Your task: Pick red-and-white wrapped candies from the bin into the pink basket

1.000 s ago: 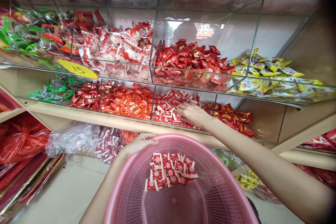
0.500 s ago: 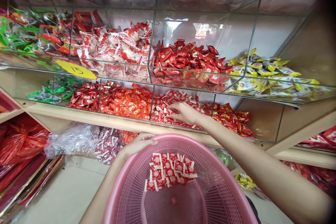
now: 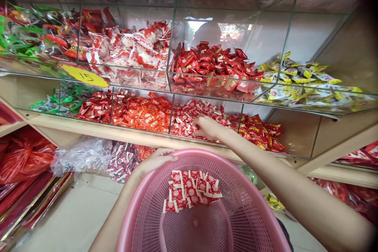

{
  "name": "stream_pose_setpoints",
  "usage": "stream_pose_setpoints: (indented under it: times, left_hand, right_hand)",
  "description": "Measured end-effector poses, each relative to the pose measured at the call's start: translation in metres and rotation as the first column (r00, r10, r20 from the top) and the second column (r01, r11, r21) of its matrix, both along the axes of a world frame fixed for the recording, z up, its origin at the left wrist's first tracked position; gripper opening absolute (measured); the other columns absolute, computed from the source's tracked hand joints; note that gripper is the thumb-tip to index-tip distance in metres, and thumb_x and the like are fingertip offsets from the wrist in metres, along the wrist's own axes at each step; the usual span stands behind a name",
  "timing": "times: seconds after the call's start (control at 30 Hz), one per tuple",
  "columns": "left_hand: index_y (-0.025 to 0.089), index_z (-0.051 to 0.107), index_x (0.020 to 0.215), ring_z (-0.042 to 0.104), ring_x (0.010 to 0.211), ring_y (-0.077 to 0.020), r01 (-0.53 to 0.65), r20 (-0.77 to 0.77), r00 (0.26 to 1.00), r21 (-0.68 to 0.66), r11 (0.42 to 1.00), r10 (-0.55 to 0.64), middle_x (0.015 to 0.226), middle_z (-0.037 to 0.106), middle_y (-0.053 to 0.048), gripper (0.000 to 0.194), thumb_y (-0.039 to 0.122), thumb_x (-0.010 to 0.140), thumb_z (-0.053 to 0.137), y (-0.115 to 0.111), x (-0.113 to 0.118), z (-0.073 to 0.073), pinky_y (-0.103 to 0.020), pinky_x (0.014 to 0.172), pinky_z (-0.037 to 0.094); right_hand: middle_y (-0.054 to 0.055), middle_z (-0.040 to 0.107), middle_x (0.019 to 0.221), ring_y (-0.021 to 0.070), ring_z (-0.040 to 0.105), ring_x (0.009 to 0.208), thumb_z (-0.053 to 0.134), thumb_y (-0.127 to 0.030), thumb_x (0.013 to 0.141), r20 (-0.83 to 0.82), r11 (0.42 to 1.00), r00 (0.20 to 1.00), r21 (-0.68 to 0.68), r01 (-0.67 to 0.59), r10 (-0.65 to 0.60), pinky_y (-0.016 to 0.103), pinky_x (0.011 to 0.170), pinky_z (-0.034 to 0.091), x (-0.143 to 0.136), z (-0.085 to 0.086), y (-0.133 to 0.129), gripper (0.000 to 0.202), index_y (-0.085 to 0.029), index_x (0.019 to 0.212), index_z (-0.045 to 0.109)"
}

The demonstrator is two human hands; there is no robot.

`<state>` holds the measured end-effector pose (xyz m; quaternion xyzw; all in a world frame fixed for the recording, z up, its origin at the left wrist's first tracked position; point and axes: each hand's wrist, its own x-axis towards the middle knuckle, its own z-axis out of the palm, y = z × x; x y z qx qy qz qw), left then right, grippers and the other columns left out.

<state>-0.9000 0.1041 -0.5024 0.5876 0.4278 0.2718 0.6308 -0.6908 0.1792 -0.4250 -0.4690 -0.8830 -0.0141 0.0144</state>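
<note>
My left hand (image 3: 158, 160) grips the far left rim of a pink perforated basket (image 3: 128, 208), thumb over the edge. Inside the basket lies a cluster of small red-and-white wrapped candies (image 3: 191, 189). My right hand (image 3: 208, 126) reaches into a lower glass compartment, among a heap of matching red-and-white candies (image 3: 203, 109). Its fingers are bent and drawn together at the heap; whatever lies between the fingertips is too small to make out.
Orange-red candies (image 3: 147, 113) and dark red packets (image 3: 260, 132) flank that compartment. The upper shelf holds red (image 3: 212, 63) and yellow-white packets (image 3: 304, 75), with a yellow price tag (image 3: 84, 75) in front. Plastic bags (image 3: 82, 155) sit below on the floor.
My right hand has shifted slightly right, and its fingers have curled further down into the candies. My left hand and the basket are nearly unchanged.
</note>
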Motion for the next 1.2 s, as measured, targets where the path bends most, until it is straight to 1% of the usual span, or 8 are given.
stream_pose_setpoints:
  times: [0.2, 0.4, 0.47, 0.53, 0.67, 0.8, 0.97, 1.2]
  left_hand:
    - [0.018, 0.064, 0.098, 0.059, 0.076, -0.016, 0.004, 0.003, 1.0, -0.007, 1.0, -0.004, 0.089, 0.067, -0.002, 0.032, 0.033, 0.07, 0.059, 0.001, 0.0, 0.0, -0.025, 0.071, 0.041]
    - [0.017, 0.064, 0.098, 0.058, 0.079, -0.0168, 0.012, 0.017, 1.0, -0.018, 1.0, -0.012, 0.091, 0.066, -0.002, 0.032, 0.032, 0.069, 0.06, 0.001, 0.0, 0.002, -0.025, 0.073, 0.041]
    - [0.017, 0.062, 0.101, 0.059, 0.078, -0.0171, 0.019, 0.027, 0.999, -0.031, 0.999, -0.018, 0.091, 0.066, -0.003, 0.035, 0.032, 0.07, 0.059, 0.001, 0.0, 0.001, -0.026, 0.072, 0.042]
    - [0.016, 0.061, 0.102, 0.059, 0.076, -0.0172, 0.021, 0.026, 0.999, -0.035, 0.999, -0.02, 0.091, 0.066, -0.004, 0.036, 0.033, 0.071, 0.059, 0.001, -0.001, -0.001, -0.026, 0.069, 0.043]
    - [0.015, 0.062, 0.101, 0.059, 0.078, -0.0184, 0.003, 0.014, 1.0, -0.001, 1.0, -0.003, 0.088, 0.066, -0.004, 0.036, 0.033, 0.071, 0.059, 0.002, -0.002, -0.005, -0.026, 0.07, 0.043]
    - [0.015, 0.063, 0.1, 0.059, 0.079, -0.0183, 0.008, 0.008, 1.0, 0.016, 1.0, -0.008, 0.087, 0.066, -0.003, 0.034, 0.032, 0.071, 0.059, 0.002, -0.003, -0.005, -0.026, 0.071, 0.042]
    - [0.016, 0.062, 0.101, 0.059, 0.079, -0.0175, 0.018, 0.019, 1.0, 0.013, 1.0, -0.018, 0.087, 0.066, -0.003, 0.033, 0.031, 0.072, 0.059, 0.002, -0.002, -0.004, -0.025, 0.071, 0.042]
    - [0.016, 0.063, 0.1, 0.058, 0.076, -0.0156, -0.001, 0.016, 1.0, -0.012, 1.0, 0.001, 0.086, 0.067, -0.002, 0.033, 0.03, 0.071, 0.06, 0.001, -0.001, -0.002, -0.024, 0.071, 0.041]
  right_hand:
    - [0.007, 0.059, 0.082, 0.0156, 0.052, 0.071, 0.06, -0.035, 0.071, -0.02, 0.999, 0.999, -0.009, 0.038, -0.038, 0.024, 0.057, 0.033, 0.001, 0.007, -0.003, 0.02, -0.016, 0.075, 0.057]
    - [0.004, 0.054, 0.082, 0.0132, 0.047, 0.07, 0.055, -0.031, 0.075, -0.341, 0.994, 0.934, 0.076, -0.08, 0.102, 0.023, 0.062, 0.033, 0.011, 0.025, -0.034, 0.016, -0.016, 0.081, 0.053]
    - [0.003, 0.053, 0.083, 0.0129, 0.047, 0.071, 0.053, -0.031, 0.076, -0.418, 0.988, 0.896, 0.032, -0.15, 0.15, 0.023, 0.063, 0.033, 0.012, 0.021, -0.054, 0.015, -0.017, 0.082, 0.052]
    - [0.003, 0.052, 0.082, 0.0129, 0.047, 0.071, 0.052, -0.031, 0.077, -0.435, 0.978, 0.886, -0.047, -0.203, 0.163, 0.023, 0.062, 0.034, 0.015, 0.007, -0.073, 0.014, -0.018, 0.081, 0.051]
    - [0.004, 0.053, 0.086, 0.0148, 0.05, 0.075, 0.053, -0.031, 0.077, -0.304, 0.975, 0.947, -0.152, -0.16, 0.108, 0.025, 0.062, 0.036, 0.028, -0.037, -0.096, 0.013, -0.019, 0.082, 0.051]
    - [0.007, 0.054, 0.098, 0.0188, 0.054, 0.083, 0.051, -0.026, 0.077, -0.048, 0.991, 0.997, -0.12, -0.062, 0.056, 0.029, 0.067, 0.039, 0.036, -0.064, -0.107, 0.013, -0.018, 0.087, 0.051]
    - [0.01, 0.056, 0.094, 0.0197, 0.059, 0.075, 0.044, -0.012, 0.076, 0.176, 0.995, 0.984, -0.095, 0.031, -0.014, 0.028, 0.057, 0.04, 0.027, -0.069, -0.116, 0.018, -0.013, 0.091, 0.053]
    - [0.01, 0.056, 0.097, 0.0207, 0.059, 0.078, 0.044, -0.014, 0.078, 0.137, 0.994, 0.99, -0.1, 0.049, -0.035, 0.028, 0.057, 0.04, 0.026, -0.069, -0.117, 0.019, -0.014, 0.094, 0.053]
